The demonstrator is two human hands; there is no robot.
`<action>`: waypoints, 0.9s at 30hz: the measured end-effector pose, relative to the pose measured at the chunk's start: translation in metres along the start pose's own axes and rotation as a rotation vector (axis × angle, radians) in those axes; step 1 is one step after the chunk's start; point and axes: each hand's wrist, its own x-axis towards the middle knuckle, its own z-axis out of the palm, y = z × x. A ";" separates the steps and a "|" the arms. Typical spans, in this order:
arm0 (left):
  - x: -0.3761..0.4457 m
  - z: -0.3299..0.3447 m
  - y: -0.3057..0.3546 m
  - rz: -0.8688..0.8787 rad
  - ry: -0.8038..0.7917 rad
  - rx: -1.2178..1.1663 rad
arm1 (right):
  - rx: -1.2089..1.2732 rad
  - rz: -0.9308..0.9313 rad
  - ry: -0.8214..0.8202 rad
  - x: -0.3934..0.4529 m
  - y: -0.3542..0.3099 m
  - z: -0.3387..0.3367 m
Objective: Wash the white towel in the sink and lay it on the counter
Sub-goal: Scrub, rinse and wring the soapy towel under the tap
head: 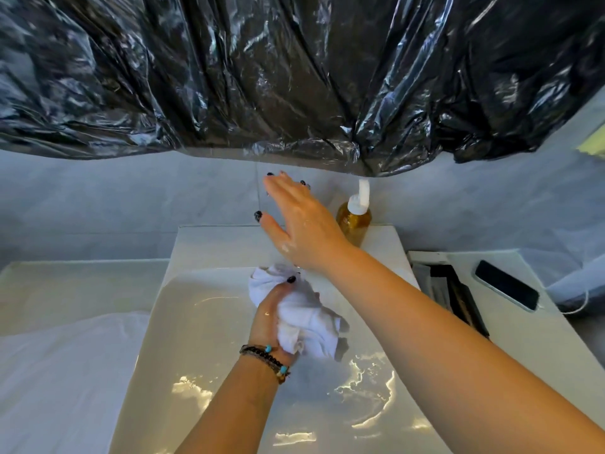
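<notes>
White towel [307, 317]: wet, limp, heavy; left hand [271, 317] clenched round its bunched middle; right hand [299, 221] flat, empty.

Hidden and cut-off items, sink area

Faucet: concealed behind right hand [299, 221]. White towel [307, 319]: partly covered by left hand [271, 317]. Black plastic sheet [294, 77]: cut by top edge. Right fingertips blurred.

Left hand [273, 317]: fingers curled tight, gripping a bunched white towel [307, 322], wrist braceleted.
Right hand [299, 221]: raised forward, fingers straight, wet, holding nothing.
</notes>
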 end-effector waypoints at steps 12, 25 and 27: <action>-0.044 -0.062 0.033 -0.154 -0.274 0.037 | -0.169 -0.567 -0.080 -0.074 0.023 -0.007; -0.073 0.005 0.059 0.083 -0.311 0.837 | -0.290 -0.671 -0.157 -0.057 0.006 -0.009; -0.069 0.006 0.050 0.191 -0.205 0.851 | -0.295 -0.651 -0.181 -0.055 0.005 -0.011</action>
